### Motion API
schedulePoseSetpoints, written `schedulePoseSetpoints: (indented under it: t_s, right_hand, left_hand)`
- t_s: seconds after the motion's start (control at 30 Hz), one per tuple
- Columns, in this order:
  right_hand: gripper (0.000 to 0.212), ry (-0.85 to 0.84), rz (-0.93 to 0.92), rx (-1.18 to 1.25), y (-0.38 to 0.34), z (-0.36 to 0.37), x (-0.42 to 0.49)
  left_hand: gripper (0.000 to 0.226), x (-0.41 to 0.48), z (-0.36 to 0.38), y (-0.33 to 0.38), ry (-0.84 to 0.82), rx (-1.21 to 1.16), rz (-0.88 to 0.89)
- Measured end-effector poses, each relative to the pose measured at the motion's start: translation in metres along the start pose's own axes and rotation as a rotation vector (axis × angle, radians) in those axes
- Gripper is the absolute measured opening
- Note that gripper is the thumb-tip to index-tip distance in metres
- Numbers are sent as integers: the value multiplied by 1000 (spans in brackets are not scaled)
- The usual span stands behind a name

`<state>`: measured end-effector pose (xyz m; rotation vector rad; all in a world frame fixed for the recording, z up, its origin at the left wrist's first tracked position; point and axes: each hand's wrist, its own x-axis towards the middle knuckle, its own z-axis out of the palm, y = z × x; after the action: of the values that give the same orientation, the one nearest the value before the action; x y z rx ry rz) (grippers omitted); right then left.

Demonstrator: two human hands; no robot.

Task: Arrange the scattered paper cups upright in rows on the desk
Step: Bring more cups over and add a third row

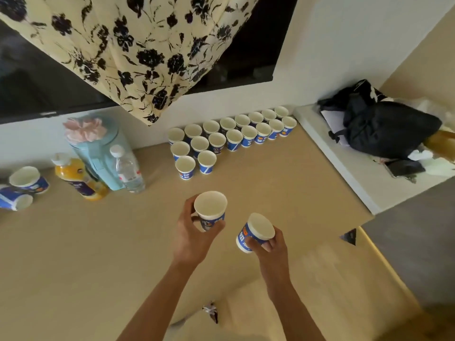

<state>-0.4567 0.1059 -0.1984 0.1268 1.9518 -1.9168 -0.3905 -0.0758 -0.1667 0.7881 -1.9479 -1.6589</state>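
Observation:
Several blue-and-white paper cups (pixel 234 136) stand upright in rows against the far wall of the tan desk (pixel 98 242). My left hand (pixel 192 237) holds one cup (pixel 210 207) upright above the desk's middle. A second cup (pixel 256 232), tilted with its mouth facing up and to the right, is gripped by my right hand (pixel 273 252). At the far left edge two more cups lie loose: one (pixel 28 179) tilted on its side and one (pixel 14 199) lying flat.
A mint-green kettle (pixel 98 153) with a pink cloth on top, an orange juice bottle (pixel 76 178) and a clear water bottle (pixel 128 168) stand left of the rows. A white side surface (pixel 344 168) with a black bag (pixel 384 129) lies right. Floral fabric (pixel 138 45) hangs above.

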Motion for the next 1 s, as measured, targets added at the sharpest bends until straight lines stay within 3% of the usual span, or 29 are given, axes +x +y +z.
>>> schedulePoseSetpoints:
  t_s: [0.13, 0.33, 0.5, 1.0]
  right_hand:
    - [82, -24, 31, -13, -13, 7, 47]
    - [65, -135, 89, -60, -19, 21, 113]
    - [64, -263, 103, -135, -14, 31, 176]
    - [52, -484, -62, -352, 5, 91, 338]
  left_hand:
    - [67, 24, 15, 7, 20, 4, -37]
    - [67, 48, 32, 8, 135, 49, -109]
    - [66, 62, 57, 15, 199, 111, -128]
    - [64, 89, 115, 34, 413, 151, -185]
